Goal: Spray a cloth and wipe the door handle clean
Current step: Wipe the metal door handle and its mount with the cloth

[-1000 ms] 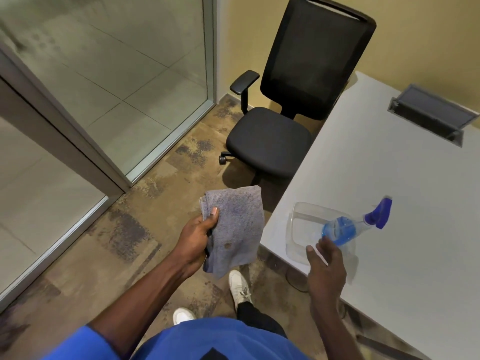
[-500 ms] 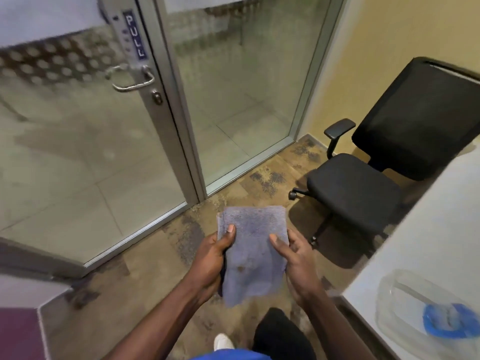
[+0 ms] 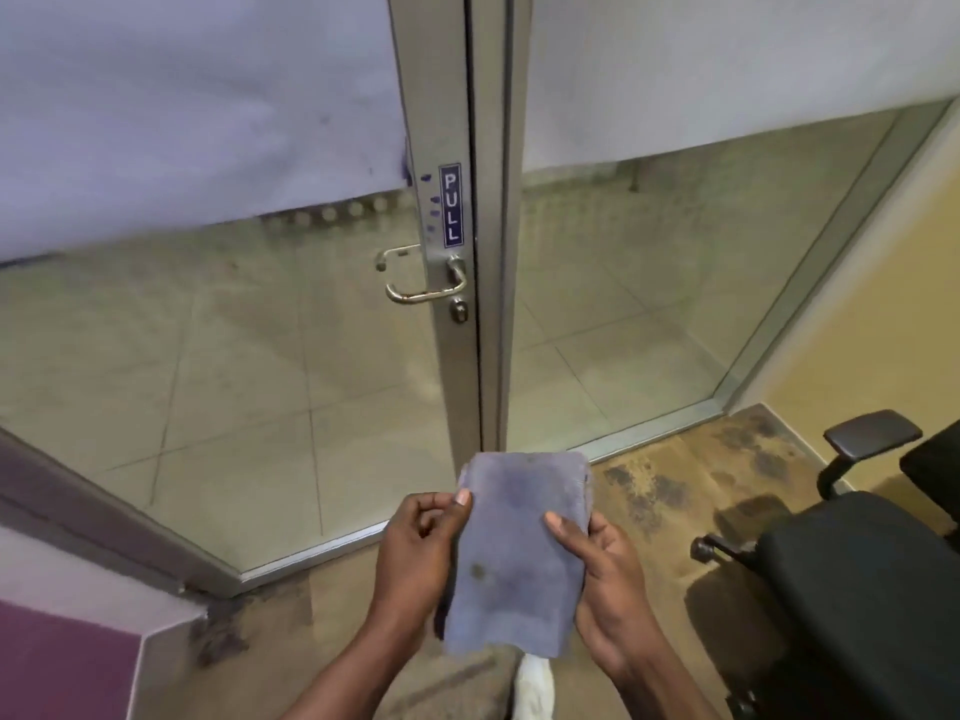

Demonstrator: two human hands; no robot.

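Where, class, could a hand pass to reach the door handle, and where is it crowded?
Free: the open space between the cloth and the door handle, over the glass below it. Crowded: the right, where the office chair stands, and the handle's right end, close beside the lock.

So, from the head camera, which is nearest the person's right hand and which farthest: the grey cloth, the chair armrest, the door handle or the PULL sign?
From the right hand:
1. Grey cloth, held in it, with the left hand on its other edge.
2. Chair armrest, off to the right.
3. Door handle, up ahead on the door frame.
4. PULL sign, just above the handle.
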